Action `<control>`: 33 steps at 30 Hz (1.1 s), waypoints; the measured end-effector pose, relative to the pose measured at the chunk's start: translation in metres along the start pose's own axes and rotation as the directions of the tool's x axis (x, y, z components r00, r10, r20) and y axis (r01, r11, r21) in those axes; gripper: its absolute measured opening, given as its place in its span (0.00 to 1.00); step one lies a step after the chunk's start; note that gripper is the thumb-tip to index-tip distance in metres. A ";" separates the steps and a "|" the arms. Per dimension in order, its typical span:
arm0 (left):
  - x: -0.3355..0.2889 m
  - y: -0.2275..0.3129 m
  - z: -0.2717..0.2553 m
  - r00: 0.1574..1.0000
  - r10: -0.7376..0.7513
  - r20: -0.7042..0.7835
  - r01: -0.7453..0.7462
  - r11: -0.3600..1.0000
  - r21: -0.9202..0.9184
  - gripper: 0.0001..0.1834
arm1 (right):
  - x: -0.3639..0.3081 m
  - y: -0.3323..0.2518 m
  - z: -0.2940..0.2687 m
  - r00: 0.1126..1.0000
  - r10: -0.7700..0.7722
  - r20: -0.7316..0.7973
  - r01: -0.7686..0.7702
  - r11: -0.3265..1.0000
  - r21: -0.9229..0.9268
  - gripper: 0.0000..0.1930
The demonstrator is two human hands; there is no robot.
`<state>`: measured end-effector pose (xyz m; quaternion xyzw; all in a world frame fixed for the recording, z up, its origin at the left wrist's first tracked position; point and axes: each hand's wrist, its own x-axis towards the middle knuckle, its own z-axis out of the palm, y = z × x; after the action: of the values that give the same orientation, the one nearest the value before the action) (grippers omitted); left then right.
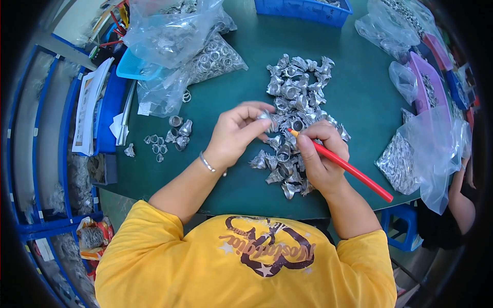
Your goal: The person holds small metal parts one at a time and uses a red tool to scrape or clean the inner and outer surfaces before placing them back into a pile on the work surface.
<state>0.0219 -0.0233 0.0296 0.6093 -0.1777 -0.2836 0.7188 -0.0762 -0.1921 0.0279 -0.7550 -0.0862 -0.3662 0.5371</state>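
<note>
My left hand [235, 128] pinches a silver metal ring [265, 116] between thumb and fingers; motion blurs it a little. In my right hand [326, 156] is a thick red pencil [359, 175], its orange tapered tip pointing up and left toward that ring, a short gap apart. Beneath and beyond both hands spreads a pile of chunky silver rings [295, 92], many with flared, sculpted tops. Left of my left hand lie a small group of chunky rings [179, 133], several thin small rings [156, 145] and one lone silver piece [130, 150].
The green table [221, 77] holds clear bags of rings [215, 59] over a light-blue basket [136, 65] at far left. A blue bin [303, 11] stands at the back. Bagged metal pieces [398, 164] and a pink basket [420, 84] line the right, near another person's arm [460, 200].
</note>
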 end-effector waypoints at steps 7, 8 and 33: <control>-0.016 -0.021 -0.002 0.978 0.115 0.175 -0.067 0.963 -0.262 0.08 | -0.002 0.001 0.003 0.999 0.034 -0.015 -0.034 0.999 0.023 0.04; -0.017 -0.025 -0.004 0.969 0.118 0.215 -0.080 0.981 -0.177 0.10 | -0.003 0.001 0.003 0.999 0.023 -0.025 -0.022 0.999 0.031 0.04; -0.019 -0.036 0.012 0.971 0.216 0.100 -0.234 0.943 0.237 0.17 | -0.004 0.004 0.003 0.989 0.013 0.146 -0.020 0.999 0.050 0.06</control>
<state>-0.0067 -0.0242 -0.0014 0.6589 -0.3062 -0.1973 0.6582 -0.0754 -0.1902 0.0215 -0.7666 -0.1283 -0.3032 0.5514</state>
